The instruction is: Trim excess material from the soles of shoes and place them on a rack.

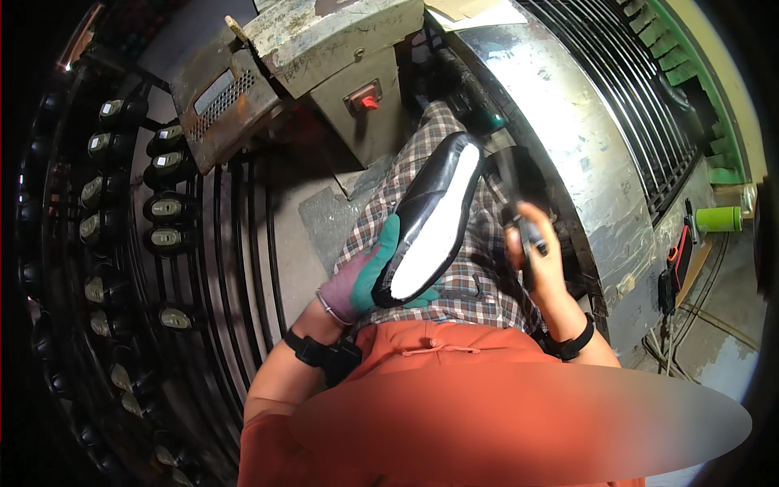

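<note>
A black shoe upper (pixel 430 199) lies sole-up across my lap, with a long white insole (pixel 438 221) facing up. My left hand (pixel 361 272), in a green and purple glove, grips it at the near end, thumb along its left side. My bare right hand (pixel 548 260) is closed around the black handle of a tool (pixel 529 231), just right of the shoe. The tool's far end is dark and blurred, so its kind cannot be made out. A plaid cloth (pixel 487 276) covers my legs under the shoe.
At left, black rod racks (pixel 231 235) carry rows of dark shoes on lasts (pixel 166 209). A worn grey machine with a red switch (pixel 369 103) stands ahead. At right are a metal bench (pixel 568 105) with black rods, a green cylinder (pixel 719 219) and orange-handled scissors (pixel 673 258).
</note>
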Motion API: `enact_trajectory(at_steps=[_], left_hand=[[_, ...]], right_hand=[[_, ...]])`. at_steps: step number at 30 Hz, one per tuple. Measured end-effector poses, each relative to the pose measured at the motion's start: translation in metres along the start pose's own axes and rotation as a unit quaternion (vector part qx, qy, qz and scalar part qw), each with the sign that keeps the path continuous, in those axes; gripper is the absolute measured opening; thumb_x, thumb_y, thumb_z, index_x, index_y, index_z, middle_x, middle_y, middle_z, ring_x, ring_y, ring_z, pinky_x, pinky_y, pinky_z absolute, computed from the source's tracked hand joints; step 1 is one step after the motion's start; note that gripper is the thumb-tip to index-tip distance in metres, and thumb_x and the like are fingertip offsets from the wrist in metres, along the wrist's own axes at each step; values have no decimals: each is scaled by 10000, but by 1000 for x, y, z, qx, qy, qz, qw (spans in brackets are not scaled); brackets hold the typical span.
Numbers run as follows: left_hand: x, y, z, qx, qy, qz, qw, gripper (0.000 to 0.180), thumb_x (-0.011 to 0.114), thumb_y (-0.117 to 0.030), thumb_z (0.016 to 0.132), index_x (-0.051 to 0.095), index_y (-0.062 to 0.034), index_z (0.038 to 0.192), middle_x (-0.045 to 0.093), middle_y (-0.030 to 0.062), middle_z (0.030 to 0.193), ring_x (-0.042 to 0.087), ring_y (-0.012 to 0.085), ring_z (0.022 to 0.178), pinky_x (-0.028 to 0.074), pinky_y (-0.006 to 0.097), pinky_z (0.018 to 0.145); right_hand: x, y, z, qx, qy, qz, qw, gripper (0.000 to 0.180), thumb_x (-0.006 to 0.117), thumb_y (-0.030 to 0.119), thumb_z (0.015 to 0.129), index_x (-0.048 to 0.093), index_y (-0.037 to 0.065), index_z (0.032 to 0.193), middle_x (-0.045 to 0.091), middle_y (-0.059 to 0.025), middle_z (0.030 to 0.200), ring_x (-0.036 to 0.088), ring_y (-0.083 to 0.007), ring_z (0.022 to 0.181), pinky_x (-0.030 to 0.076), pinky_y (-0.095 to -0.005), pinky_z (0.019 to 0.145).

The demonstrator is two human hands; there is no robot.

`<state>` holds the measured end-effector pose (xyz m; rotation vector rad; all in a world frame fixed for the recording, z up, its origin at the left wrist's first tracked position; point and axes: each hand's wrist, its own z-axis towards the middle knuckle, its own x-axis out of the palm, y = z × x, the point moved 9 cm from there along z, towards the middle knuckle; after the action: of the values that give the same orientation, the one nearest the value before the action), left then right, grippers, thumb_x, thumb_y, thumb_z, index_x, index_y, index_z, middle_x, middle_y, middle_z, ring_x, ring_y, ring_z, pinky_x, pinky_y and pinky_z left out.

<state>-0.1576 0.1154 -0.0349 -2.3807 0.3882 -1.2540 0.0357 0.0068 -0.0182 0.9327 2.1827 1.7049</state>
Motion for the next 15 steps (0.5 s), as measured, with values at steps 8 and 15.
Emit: enact_trajectory(at_steps=[8,15], left_hand=[[-8,-86,-21,276,-156,675,666,754,746,-255,857,372,-66,1483,432,168,1476,448,241,1342,375,348,1104],[-22,7,-13,164,-128,-45,977,417,683,-138,922,538,-42,1301,607,111,1228,607,188,1123,501,306,960]], right_hand=[[-9,-36,1,102,9,184,978,635,763,321,833,445,154,1357,578,-37,961,556,-128,796,465,-241,640],[80,-15,-10,119,182,47,975,514,726,199,882,485,101,1324,572,-7,939,501,-57,726,407,-208,620]])
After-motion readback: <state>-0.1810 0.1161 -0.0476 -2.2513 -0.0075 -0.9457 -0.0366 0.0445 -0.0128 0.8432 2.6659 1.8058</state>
